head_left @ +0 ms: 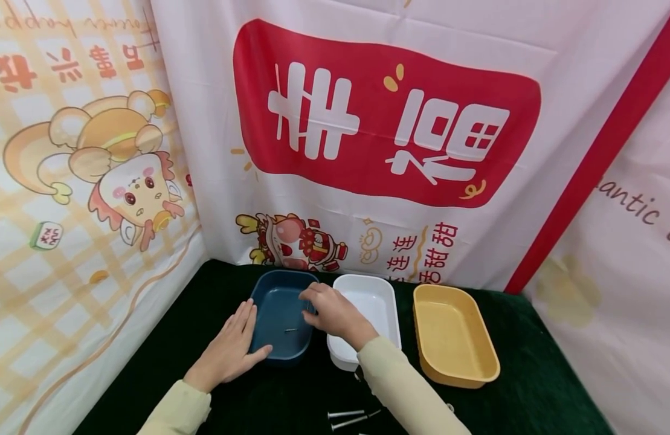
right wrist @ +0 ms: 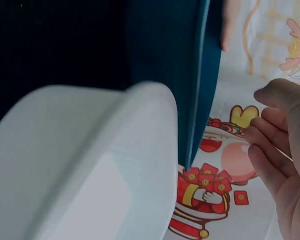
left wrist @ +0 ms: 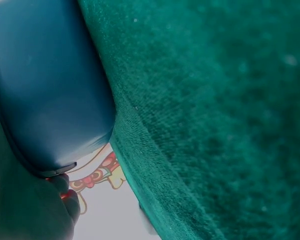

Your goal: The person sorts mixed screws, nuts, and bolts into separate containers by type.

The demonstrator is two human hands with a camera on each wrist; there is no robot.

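Observation:
My left hand (head_left: 231, 347) lies with straight fingers along the left rim of the blue tray (head_left: 277, 302), thumb stretched toward its near corner. From below, the left wrist view shows the outer wall of this tray (left wrist: 50, 85) and part of the hand (left wrist: 30, 200). A small screw (head_left: 290, 330) lies on the tray floor. Over the tray's right rim hovers my right hand (head_left: 335, 311), its fingers loosely bent. In the right wrist view the right hand (right wrist: 284, 130) has its thumb and fingers apart, with nothing visible between them.
Under the right forearm stands a white tray (head_left: 367, 296), and a yellow tray (head_left: 457, 338) is farther right. Long bolts (head_left: 345, 414) lie on the dark green cloth (head_left: 280, 399) in front. A small metal ring (head_left: 450, 407) sits beside the right sleeve. Printed curtains (head_left: 378, 235) enclose the table.

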